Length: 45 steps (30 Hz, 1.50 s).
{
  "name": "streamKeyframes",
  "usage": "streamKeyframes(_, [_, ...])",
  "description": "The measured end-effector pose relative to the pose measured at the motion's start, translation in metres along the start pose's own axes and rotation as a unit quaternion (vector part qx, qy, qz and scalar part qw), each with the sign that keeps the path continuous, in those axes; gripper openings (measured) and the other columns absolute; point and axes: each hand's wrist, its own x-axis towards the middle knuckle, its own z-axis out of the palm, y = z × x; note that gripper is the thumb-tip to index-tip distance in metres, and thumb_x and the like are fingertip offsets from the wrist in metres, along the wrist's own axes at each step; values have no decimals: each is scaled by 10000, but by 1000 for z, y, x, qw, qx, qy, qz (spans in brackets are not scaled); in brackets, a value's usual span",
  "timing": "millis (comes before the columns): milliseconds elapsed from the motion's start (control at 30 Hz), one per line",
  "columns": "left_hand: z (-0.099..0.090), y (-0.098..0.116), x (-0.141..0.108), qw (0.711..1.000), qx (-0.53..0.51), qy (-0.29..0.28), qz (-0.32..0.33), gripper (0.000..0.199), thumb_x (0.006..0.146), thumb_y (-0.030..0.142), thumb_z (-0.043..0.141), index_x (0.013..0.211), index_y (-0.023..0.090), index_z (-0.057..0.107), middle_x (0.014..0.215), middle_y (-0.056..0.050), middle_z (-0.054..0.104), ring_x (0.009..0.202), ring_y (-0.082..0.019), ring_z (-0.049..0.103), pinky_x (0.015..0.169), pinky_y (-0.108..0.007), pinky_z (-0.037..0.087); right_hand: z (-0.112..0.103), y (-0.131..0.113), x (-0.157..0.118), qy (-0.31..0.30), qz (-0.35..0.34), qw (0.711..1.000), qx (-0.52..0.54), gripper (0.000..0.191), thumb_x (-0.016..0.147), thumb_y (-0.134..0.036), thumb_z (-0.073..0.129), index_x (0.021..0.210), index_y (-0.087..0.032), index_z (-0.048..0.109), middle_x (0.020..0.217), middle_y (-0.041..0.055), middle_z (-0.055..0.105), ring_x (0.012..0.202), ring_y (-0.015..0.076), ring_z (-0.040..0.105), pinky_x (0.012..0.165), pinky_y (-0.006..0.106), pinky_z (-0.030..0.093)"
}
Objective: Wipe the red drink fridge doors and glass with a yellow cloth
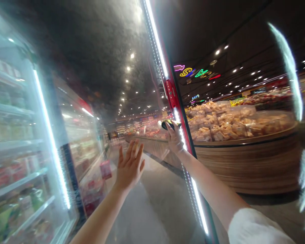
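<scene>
The right grip point(175, 139) was closed round a small dark bottle point(170, 125), or something shaped like one, its pale end pointing away from the fingers. I saw it just beside the lit edge of a glass door point(171, 92); whether the hand also touched the frame, I couldn't tell. The left grip point(129, 162) was open and held nothing, fingers spread, back of the hand toward the wearer; I couldn't tell if it met the glass. A white sleeve point(254, 225) covered the right upper arm. Beyond the door's outer edge stood a curved wooden counter point(244, 166), heaped with bagged goods point(218, 122) up to its rim. On the left were bright shelves point(20, 193) of blurred packages, and overhead, coloured neon signs point(190, 72).
</scene>
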Motion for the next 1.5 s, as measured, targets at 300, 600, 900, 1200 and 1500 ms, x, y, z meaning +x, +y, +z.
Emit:
streamKeyframes(300, [-5, -8, 7, 1000, 18, -22, 1, 898, 941, 306, 618, 1630, 246, 46, 1623, -139, 344, 1523, -311, 290, 1278, -579, 85, 4, 7, 39, 28, -27, 999, 30, 509, 939, -121, 419, 1404, -255, 576, 1428, 109, 447, 1369, 241, 461, 1167, 457, 427])
streamKeyframes(600, [-34, -31, -5, 997, 44, -53, -28, 898, 953, 316, 595, 1628, 239, 8, 1648, -140, 289, 1540, -311, 249, 1273, -596, 87, 25, -61, 46, -17, -31, 999, -7, 568, 953, -145, 435, 1501, -285, 490, 1585, 93, 396, 1375, 280, 487, 1110, 462, 480])
streamKeyframes(900, [-60, -48, -19, 995, 70, -70, -31, 823, 969, 367, 575, 1629, 223, 106, 1648, -134, 292, 1543, -301, 243, 1279, -565, 94, 10, -45, 37, -8, 7, 1000, -20, 529, 987, -212, 401, 1507, -275, 472, 1580, 90, 420, 1386, 271, 486, 1115, 472, 479])
streamKeyframes(1200, [-86, -70, -39, 991, 84, -89, -49, 825, 946, 396, 606, 1623, 230, 163, 1652, -123, 286, 1551, -312, 211, 1282, -560, 77, 34, -151, 1, -130, -173, 976, -7, 512, 978, -210, 496, 1463, -369, 531, 1574, 40, 448, 1292, 261, 539, 1083, 431, 478])
streamKeyframes(1500, [-119, -104, -63, 993, 84, -76, -25, 856, 962, 437, 563, 1631, 266, 57, 1657, -112, 297, 1547, -314, 234, 1278, -563, 111, 40, -136, 18, -36, -17, 999, -26, 476, 975, -187, 454, 1430, -252, 581, 1553, 116, 460, 1332, 282, 520, 1089, 451, 478])
